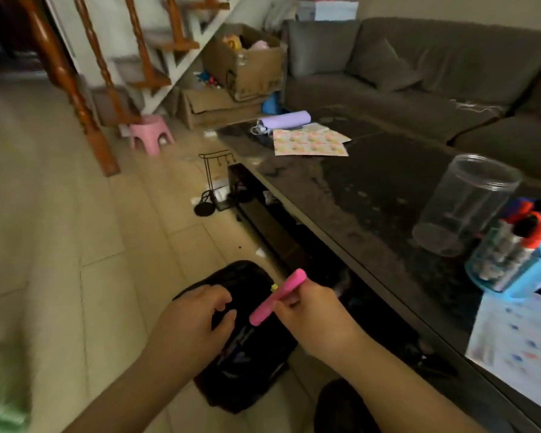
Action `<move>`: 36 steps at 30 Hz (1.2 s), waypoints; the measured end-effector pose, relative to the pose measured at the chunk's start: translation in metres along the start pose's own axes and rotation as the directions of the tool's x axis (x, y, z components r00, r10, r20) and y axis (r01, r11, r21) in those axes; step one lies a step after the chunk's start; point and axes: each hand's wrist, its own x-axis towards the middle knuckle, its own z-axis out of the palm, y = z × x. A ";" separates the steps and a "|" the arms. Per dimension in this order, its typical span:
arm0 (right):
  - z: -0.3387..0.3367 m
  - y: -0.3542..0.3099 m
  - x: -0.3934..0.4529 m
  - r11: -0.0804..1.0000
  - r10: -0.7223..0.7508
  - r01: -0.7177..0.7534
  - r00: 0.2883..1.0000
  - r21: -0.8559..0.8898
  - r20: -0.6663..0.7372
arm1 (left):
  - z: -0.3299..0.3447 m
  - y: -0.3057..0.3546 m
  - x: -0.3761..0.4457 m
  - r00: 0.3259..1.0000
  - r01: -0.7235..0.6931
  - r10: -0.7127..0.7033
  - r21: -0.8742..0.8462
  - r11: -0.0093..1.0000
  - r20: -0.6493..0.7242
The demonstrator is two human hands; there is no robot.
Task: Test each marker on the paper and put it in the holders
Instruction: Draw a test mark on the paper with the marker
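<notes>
My right hand (306, 310) pinches a pink marker (277, 296) by its middle, tilted, above a black pouch (247, 364) on the floor. My left hand (197, 314) hovers over the pouch's open top with fingers loosely curled, holding nothing. On the dark table at the right stands an empty clear jar (463, 204). Beside it a blue holder (509, 264) contains several markers. A sheet of paper (519, 345) with coloured marks lies at the table's near right edge.
The dark glass coffee table (372, 198) runs from the middle to the lower right, a grey sofa (419, 76) behind it. Patterned sheets (310, 142) and a purple roll (285, 120) lie at its far end. A pink stool (150, 132), cardboard boxes (244, 67) and a wire stand (210, 189) sit on the floor.
</notes>
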 end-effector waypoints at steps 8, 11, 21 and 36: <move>0.011 0.018 0.010 0.998 -0.010 0.006 0.998 -0.065 -0.060 | 0.013 -0.005 0.003 0.998 0.040 -0.040 -0.024 0.999 0.040; -0.015 0.028 -0.008 0.995 -0.042 0.028 0.987 -0.092 -0.152 | 0.018 0.017 0.016 0.999 -0.031 0.033 -0.062 0.998 0.040; -0.120 0.093 -0.108 0.976 0.137 -0.208 0.816 -0.064 -0.561 | 0.060 0.174 0.062 0.888 -0.413 0.439 -0.182 0.893 0.138; -0.204 0.202 -0.225 0.851 0.460 -0.472 0.459 0.229 -0.760 | 0.156 0.365 0.070 0.660 -0.651 0.714 -0.296 0.698 0.232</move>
